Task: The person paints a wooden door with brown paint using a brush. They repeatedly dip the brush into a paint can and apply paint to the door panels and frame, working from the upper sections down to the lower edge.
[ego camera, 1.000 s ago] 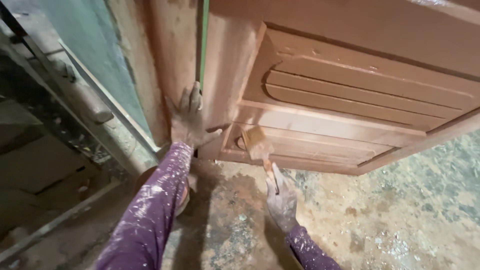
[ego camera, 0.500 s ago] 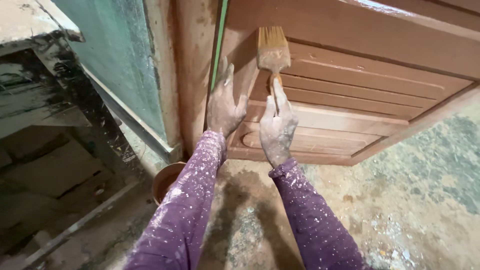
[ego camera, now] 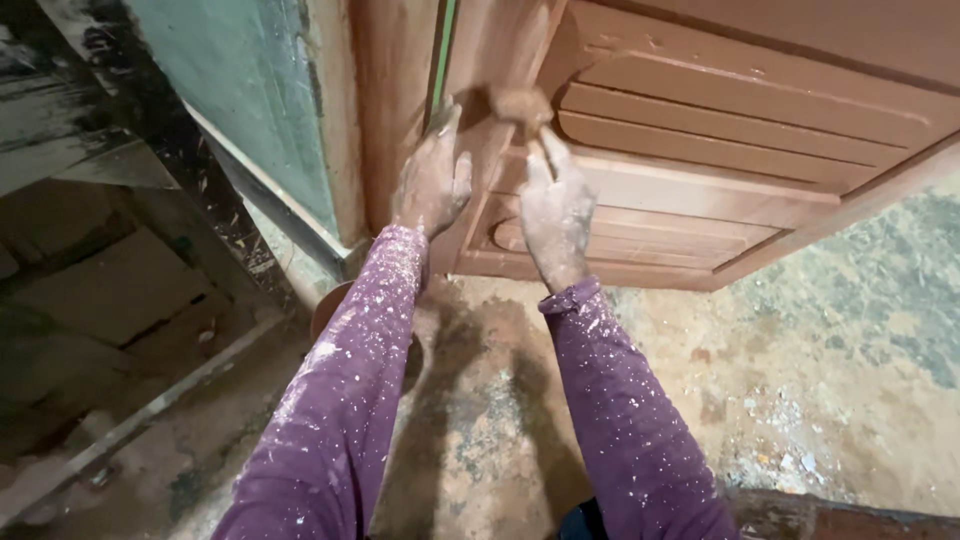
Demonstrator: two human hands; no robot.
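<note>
While my left hand point(ego camera: 432, 185) lies flat against the door's point(ego camera: 720, 150) near edge to steady it, my right hand point(ego camera: 556, 205) grips the paintbrush point(ego camera: 524, 108), bristles pressed to the brown panel above my knuckles.

No packages, labels, signs or screens in view.

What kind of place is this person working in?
Probably a building site or rough workshop: a brown panelled door being coated with a paintbrush, a stained, dusty concrete floor, and paint-speckled purple sleeves.
</note>
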